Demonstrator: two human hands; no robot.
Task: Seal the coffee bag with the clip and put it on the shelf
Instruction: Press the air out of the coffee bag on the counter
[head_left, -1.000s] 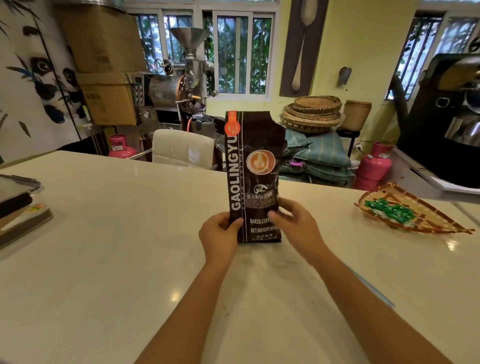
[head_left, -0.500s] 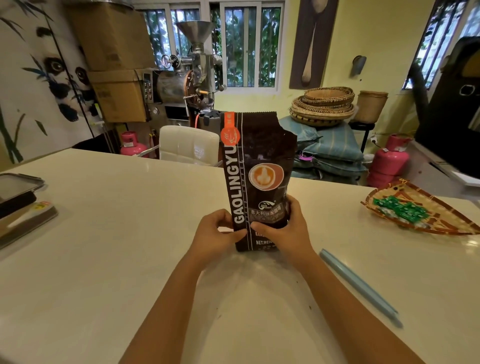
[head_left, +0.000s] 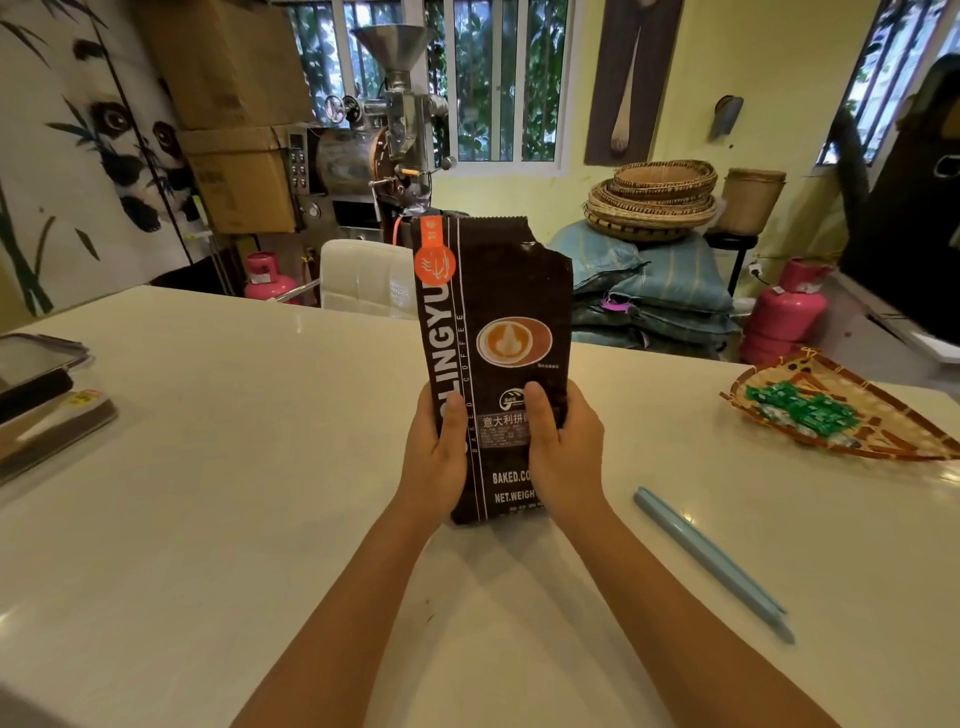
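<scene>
Coffee bag (head_left: 493, 364) is standing upright at centre frame on the worktop (head_left: 208, 467), left hand (head_left: 436, 457) and right hand (head_left: 563, 452) wrapping fingers around it, steadying; clip (head_left: 711, 561) is lying lower right.

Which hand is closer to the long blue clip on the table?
The right hand. It holds the coffee bag on the side facing the blue clip; the left hand grips the bag's far side.
</scene>
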